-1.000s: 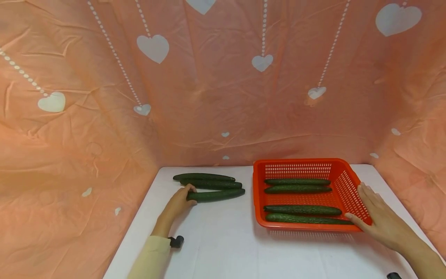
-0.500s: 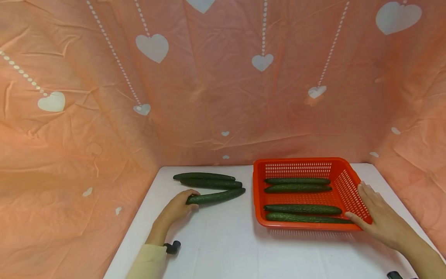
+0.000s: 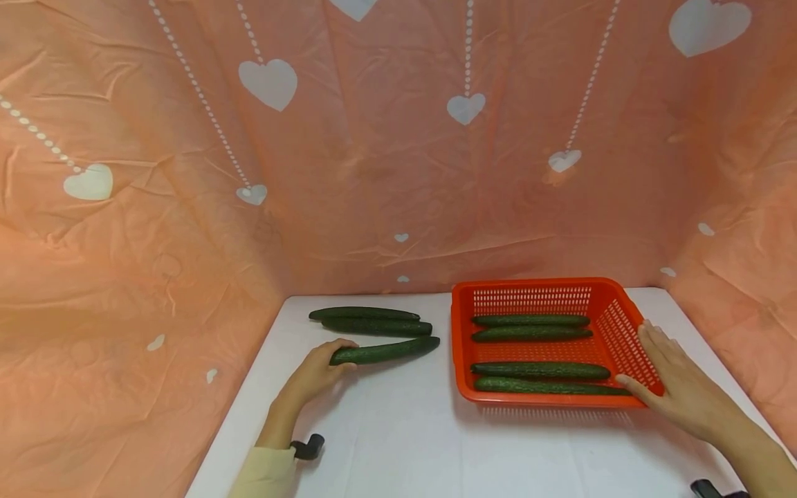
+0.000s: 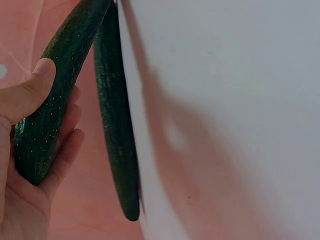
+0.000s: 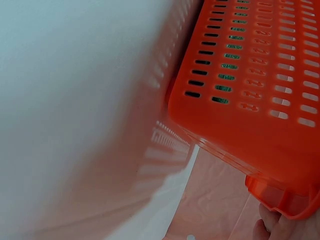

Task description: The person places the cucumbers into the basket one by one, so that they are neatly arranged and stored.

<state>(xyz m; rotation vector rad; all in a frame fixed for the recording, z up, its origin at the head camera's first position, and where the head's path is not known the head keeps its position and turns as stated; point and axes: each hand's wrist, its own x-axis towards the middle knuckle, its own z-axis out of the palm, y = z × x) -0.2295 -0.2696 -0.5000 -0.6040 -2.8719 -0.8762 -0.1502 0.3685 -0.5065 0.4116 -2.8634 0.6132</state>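
My left hand grips a dark green cucumber by its left end, thumb on the near side. In the left wrist view, the thumb lies across this cucumber and the other fingers wrap behind it; a second cucumber lies past it on the white surface. Two cucumbers lie side by side behind the held one, the rear one touching the front one. My right hand rests at the right side of a red basket, fingers extended along the rim and thumb over its front corner.
Inside the basket are several cucumbers, one pair at the back and another at the front. The basket's slotted wall fills much of the right wrist view. A heart-patterned pink cloth hangs behind and beside the white table.
My left hand has drawn back slightly toward me with the cucumber's left end, opening a gap from the two behind. The right hand stays at the basket.
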